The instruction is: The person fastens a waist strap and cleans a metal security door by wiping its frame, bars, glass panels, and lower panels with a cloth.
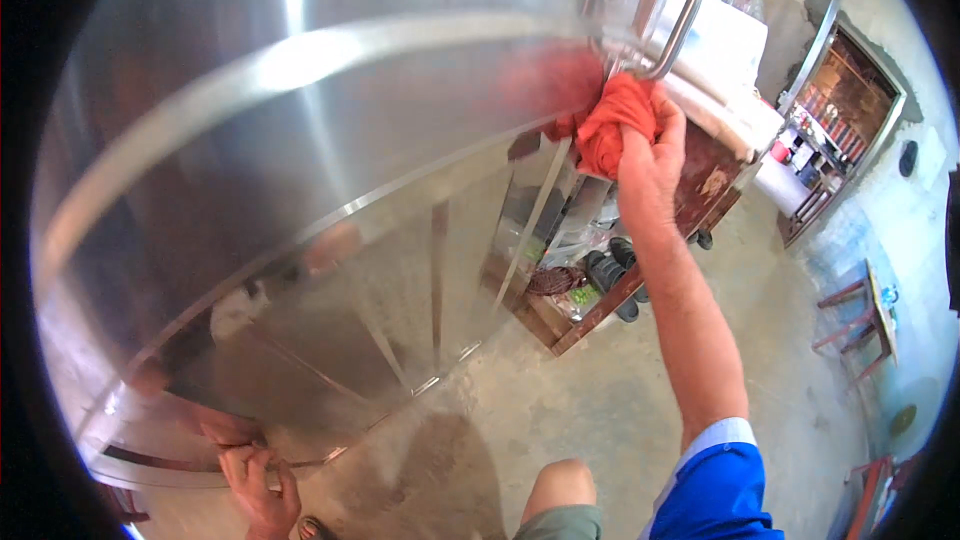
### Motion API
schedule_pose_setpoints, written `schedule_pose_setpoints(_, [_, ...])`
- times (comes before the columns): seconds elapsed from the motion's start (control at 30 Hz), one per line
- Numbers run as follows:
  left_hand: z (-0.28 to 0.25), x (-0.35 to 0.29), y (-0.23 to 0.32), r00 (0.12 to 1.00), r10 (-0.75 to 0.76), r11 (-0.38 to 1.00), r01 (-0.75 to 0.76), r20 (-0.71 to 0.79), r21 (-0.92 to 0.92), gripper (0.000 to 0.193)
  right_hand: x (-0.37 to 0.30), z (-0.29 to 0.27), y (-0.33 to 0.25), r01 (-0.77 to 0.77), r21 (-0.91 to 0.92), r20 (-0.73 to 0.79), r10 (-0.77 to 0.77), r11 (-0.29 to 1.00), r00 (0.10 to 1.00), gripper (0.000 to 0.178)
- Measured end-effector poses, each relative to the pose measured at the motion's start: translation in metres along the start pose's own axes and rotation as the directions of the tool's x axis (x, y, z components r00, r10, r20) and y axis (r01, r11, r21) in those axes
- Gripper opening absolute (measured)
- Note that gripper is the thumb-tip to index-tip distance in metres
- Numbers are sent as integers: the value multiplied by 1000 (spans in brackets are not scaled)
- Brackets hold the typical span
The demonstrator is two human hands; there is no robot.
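Note:
A large shiny stainless-steel door (400,90) with a glass lower panel (390,300) fills the left side. My right hand (655,145) is closed on a bunched red cloth (615,125). The cloth lies against the door's far right edge, just below a curved metal handle (685,25), and a red reflection shows in the steel beside it. At the lower left, my left hand (258,485) has its fingers curled at the door's near edge; its fingertips are partly hidden.
Behind the door stands a wooden cabinet (705,180) with dark shoes (612,275) and plastic bags low down. White boxes (715,40) lie on top. A small wooden stool (870,315) is by the right wall, near a doorway (845,105). The floor (600,400) is concrete.

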State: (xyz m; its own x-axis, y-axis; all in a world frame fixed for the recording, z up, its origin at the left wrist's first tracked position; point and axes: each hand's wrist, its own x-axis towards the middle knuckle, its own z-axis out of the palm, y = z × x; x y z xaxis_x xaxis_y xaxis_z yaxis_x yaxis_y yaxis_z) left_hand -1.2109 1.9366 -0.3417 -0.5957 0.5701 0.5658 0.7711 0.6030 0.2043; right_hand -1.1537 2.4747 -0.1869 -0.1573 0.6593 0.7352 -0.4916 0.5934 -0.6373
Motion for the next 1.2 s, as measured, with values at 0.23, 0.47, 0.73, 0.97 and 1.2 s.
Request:
schedule_pose_setpoints(0.23, [-54,25,18,962,38,992,-5,270,-124,29,-100,-21,84,-218,-471,-113,187,855,976,42])
schedule_pose_setpoints(0.47, [-124,85,73,924,29,981,48,382,-190,31,-148,-29,0,-805,-49,-16,805,592,593,34])
schedule_pose_setpoints(0.73, [-209,133,220,763,-35,871,340,645,-355,33,154,-16,-161,-409,265,-43,435,873,899,35])
schedule_pose_setpoints(0.97, [-255,115,259,886,51,877,181,460,-446,36,162,6,-169,-503,-45,202,501,863,841,32])
schedule_pose_setpoints(1.2, [-266,185,315,773,-163,690,534,614,-489,31,161,-9,-190,-604,-213,260,640,768,723,32])
